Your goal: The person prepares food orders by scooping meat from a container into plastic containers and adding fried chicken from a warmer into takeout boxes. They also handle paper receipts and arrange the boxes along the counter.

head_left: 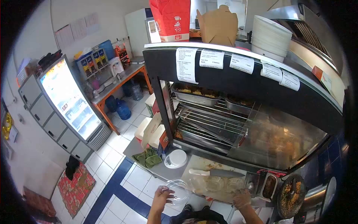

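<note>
- Far left end of the bench [164, 172]: a crumpled green cloth [148, 158], with a white scale [176, 158] just beside it to the right, both back from the front edge.
- Left hand [161, 195] is at the bench's front edge, left of the cutting board [203, 163]. Its fingers [166, 191] are curled shut on the near-left rim of a clear lid [179, 191], thumb side up. The lid sticks out to the right of the fingers, half over the bench's front edge and not lying flat.
- A knife [216, 173] lies across the middle of the cutting board, white handle to the left, blade pointing right, well apart from both hands.
- A clear tub [218, 184] sits on the front part of the board, just right of the lid and pretty much touching it.
- Right hand [242, 198], in a thin see-through glove, is at the tub's near-right corner. The fingers [238, 193] are bent and lie against the rim, but honestly I can't tell if they're pinching it or just resting there.
- Right of that hand: a small metal tray [269, 185] with dark food in it, then a round pan [291, 192] of crumbly stuff at the bench's right end.
</note>
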{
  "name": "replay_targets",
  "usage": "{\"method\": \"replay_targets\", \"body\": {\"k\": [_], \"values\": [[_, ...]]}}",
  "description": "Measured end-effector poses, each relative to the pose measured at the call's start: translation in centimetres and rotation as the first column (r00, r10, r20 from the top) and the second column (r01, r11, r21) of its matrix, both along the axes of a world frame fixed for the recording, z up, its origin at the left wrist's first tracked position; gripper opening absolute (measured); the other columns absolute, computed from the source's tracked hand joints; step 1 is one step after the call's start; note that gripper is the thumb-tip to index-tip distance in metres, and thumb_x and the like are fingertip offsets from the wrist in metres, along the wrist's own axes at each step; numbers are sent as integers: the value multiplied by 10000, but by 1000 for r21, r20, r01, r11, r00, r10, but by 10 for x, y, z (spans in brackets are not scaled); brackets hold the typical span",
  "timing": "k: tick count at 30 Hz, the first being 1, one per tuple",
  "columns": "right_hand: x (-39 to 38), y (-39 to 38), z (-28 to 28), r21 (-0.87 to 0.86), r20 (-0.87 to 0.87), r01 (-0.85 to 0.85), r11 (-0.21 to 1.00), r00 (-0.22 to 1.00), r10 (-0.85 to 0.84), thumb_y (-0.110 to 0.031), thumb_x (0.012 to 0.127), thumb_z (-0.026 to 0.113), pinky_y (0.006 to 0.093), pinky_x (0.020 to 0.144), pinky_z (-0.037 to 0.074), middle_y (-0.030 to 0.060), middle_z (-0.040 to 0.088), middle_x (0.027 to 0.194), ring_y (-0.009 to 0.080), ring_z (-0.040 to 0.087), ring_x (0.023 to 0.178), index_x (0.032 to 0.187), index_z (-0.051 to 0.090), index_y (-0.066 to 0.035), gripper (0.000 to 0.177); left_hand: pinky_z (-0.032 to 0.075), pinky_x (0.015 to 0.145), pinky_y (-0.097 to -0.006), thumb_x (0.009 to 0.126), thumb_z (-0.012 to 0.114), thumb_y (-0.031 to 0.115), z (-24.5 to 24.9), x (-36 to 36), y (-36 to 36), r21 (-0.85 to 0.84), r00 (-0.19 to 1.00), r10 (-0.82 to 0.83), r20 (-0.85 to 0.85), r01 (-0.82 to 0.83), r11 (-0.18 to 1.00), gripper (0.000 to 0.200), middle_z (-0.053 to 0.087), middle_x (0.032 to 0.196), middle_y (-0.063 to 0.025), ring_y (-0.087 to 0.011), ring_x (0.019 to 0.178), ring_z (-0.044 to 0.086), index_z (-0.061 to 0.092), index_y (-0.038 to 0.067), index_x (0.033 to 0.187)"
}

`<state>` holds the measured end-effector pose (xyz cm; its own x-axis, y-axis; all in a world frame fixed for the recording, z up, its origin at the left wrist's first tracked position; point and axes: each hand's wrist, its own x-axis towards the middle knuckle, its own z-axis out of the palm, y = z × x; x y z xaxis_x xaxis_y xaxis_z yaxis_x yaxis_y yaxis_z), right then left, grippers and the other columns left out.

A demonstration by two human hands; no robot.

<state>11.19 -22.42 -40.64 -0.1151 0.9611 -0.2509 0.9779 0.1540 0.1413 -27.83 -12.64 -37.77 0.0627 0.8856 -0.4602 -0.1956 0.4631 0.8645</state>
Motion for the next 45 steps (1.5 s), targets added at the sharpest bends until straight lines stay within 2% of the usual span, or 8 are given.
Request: {"method": "replay_targets", "body": {"k": [13,15,22,24,28,30,38,45], "values": [[6,4,-31,209,-653,342,916,746,-130,-225,869,627,423,826,528,127,632,1172,347,646,966,1326,464,-61,513,522,662,-313,964,555,252,8,72,-8,-54,969,-240,55,243,969,305,655,1112,-129,-221,871,684,534,72,1211],[4,20,-80,-355,-881,405,842,-447,-156,-242,884,658,391,762,535,110,660,1093,262,662,914,1299,514,-40,484,507,640,-283,966,563,267,11,77,-6,-16,919,-393,-45,392,920,294,656,1129,-91,-188,873,682,562,78,1191],[-39,60,63,-42,-956,-239,970,292,30,-330,888,692,300,631,511,79,681,877,153,646,753,1086,649,3,389,490,645,-271,967,537,375,57,60,24,87,807,-558,-193,580,810,404,681,1039,-67,-153,832,684,571,80,1240],[-46,75,62,-463,-736,-86,882,591,-329,-308,892,696,299,616,510,90,677,881,140,639,706,1080,637,5,369,508,690,-299,968,504,478,49,47,36,61,811,-563,-161,578,814,551,676,1094,-104,-207,880,687,483,96,1365],[-69,99,53,-469,-882,-163,868,139,-451,-194,888,701,283,639,494,91,681,999,132,602,799,1018,698,-64,184,508,874,-422,929,434,642,11,31,47,203,695,-397,599,348,915,813,512,1365,-217,-311,1107,605,236,96,1498],[-109,113,113,-410,-748,224,884,472,-467,-229,922,667,279,722,490,68,667,966,125,591,832,1021,655,-23,229,498,904,-423,943,464,587,2,44,33,275,691,-369,621,250,929,780,486,1381,-226,-313,1132,588,238,79,1489],[-145,186,190,319,-926,426,846,331,182,-195,940,623,310,727,547,63,657,906,159,639,807,1091,578,-49,214,513,506,-287,960,564,234,40,-13,126,343,935,-269,232,181,922,300,676,801,-182,-190,649,650,540,3,1152],[-139,249,317,474,-789,708,523,79,609,-151,932,630,191,465,456,85,670,813,47,545,559,1492,277,-71,667,343,269,-181,937,446,200,308,25,209,893,449,-853,265,220,393,652,504,449,-55,-92,279,418,208,-125,1451]]}}
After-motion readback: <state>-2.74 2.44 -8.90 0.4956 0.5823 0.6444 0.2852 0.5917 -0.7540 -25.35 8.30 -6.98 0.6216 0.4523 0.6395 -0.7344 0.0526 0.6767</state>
